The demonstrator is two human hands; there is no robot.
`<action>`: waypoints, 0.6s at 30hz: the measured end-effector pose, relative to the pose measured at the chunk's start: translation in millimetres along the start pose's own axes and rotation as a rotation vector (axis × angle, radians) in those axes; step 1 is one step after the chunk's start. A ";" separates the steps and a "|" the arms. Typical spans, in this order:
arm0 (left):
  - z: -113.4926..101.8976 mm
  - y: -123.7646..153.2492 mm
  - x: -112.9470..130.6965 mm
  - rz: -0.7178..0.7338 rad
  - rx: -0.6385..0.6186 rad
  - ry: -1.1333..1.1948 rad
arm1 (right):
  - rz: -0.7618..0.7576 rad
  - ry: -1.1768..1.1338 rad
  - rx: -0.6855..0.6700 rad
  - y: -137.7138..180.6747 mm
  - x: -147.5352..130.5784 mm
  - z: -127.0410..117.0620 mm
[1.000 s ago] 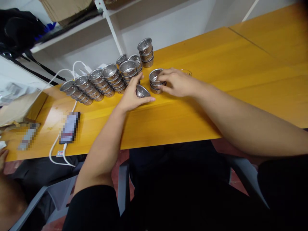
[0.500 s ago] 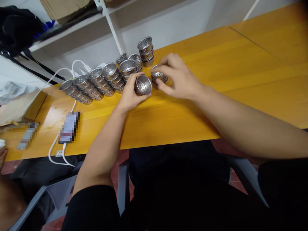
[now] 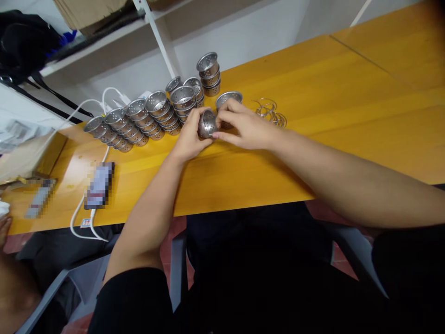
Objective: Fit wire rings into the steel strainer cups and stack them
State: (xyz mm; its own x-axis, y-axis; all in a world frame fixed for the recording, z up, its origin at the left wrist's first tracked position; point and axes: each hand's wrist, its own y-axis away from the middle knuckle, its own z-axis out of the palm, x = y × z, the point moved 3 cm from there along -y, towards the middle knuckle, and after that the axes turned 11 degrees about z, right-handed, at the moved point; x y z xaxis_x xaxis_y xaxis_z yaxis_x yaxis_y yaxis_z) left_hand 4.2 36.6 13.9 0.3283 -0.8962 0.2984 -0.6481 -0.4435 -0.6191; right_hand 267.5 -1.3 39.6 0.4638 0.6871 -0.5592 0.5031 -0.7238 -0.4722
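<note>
Left fingers (image 3: 205,144) hold a cup (image 3: 205,124); I can't tell if right fingers (image 3: 227,138) do. Cup stacks (image 3: 160,110) stand left, curly wires (image 3: 277,121) right.

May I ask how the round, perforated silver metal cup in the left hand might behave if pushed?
The cup is probably stiff, being metal; seems likely light, given its perforations; and might roll if tipped sideways, being round.

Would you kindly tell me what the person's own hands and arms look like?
The left hand and right hand are bare, with no gloves, watch or bracelet showing. Black sleeves cover the upper arms and leave the forearms bare.
</note>
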 end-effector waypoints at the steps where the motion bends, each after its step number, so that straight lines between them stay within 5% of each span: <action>1: -0.5 -1.1 1.0 0.008 -0.006 -0.003 | 0.013 -0.015 0.008 -0.1 0.7 -0.6; 18: -2.6 -8.7 6.0 0.075 -0.058 -0.083 | 0.121 -0.066 0.029 -2.7 -7.9 -13.7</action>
State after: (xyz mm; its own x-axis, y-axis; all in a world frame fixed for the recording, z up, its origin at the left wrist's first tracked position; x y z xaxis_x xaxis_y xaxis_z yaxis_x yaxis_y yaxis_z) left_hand 10.0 35.1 23.0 0.3318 -0.9240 0.1901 -0.7107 -0.3774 -0.5937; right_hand 272.5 -4.0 54.7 0.4701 0.5897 -0.6567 0.4243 -0.8034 -0.4177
